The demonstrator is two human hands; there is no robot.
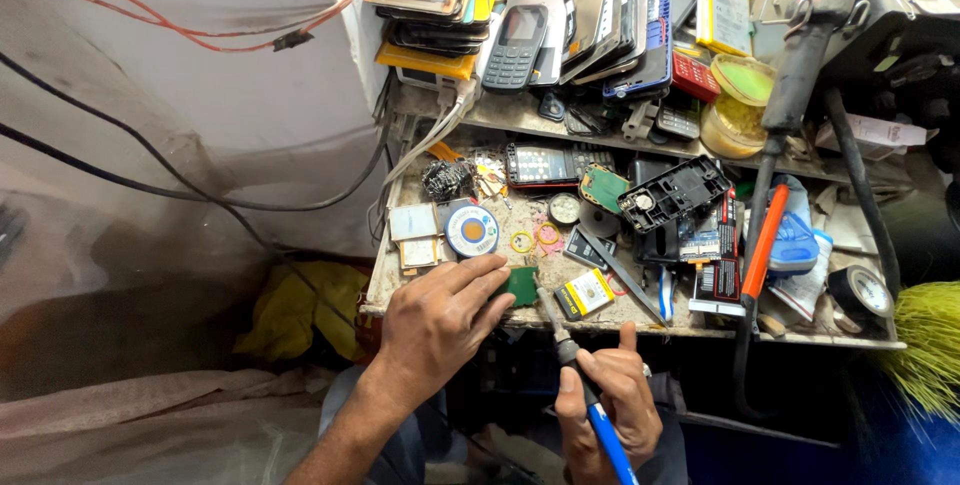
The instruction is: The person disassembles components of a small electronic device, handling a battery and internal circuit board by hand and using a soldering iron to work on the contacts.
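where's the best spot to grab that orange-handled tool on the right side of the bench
Likely the orange handle itself, around its middle. It lies tilted, upper end toward the shelf and lower end toward the bench's front edge, with its long sides exposed. Coming from above, fingers across its width, looks easiest; the black hose runs close along its left, so approach slightly from the right.
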